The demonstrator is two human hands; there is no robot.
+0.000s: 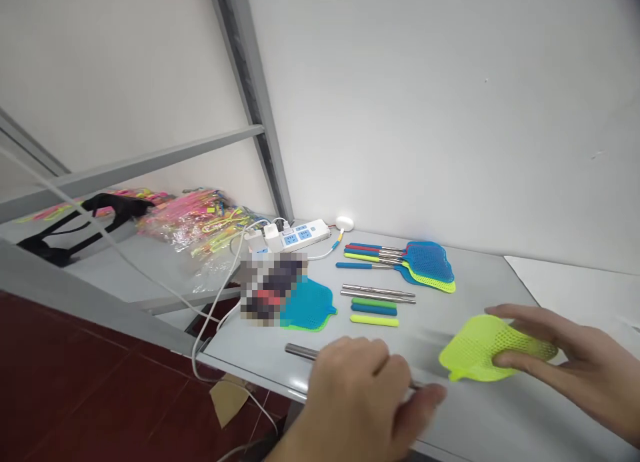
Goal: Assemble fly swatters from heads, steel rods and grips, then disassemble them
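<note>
My left hand is closed around a thin metal rod, whose thick end sticks out to the left. A yellow-green fly swatter head is pinched and slightly bent between the thumb and fingers of my right hand. Its short neck points toward my left hand, apart from the rod. Farther back lie two bare metal rods, then green, blue and yellow handle grips. Blue and green swatter heads are stacked to the left, partly under a blurred patch.
Several assembled fly swatters lie in a pile near the wall. A white power strip with cables sits at the table's back left. Bags of colourful items and a black strap-like object rest on the left shelf. White sheet material lies at right.
</note>
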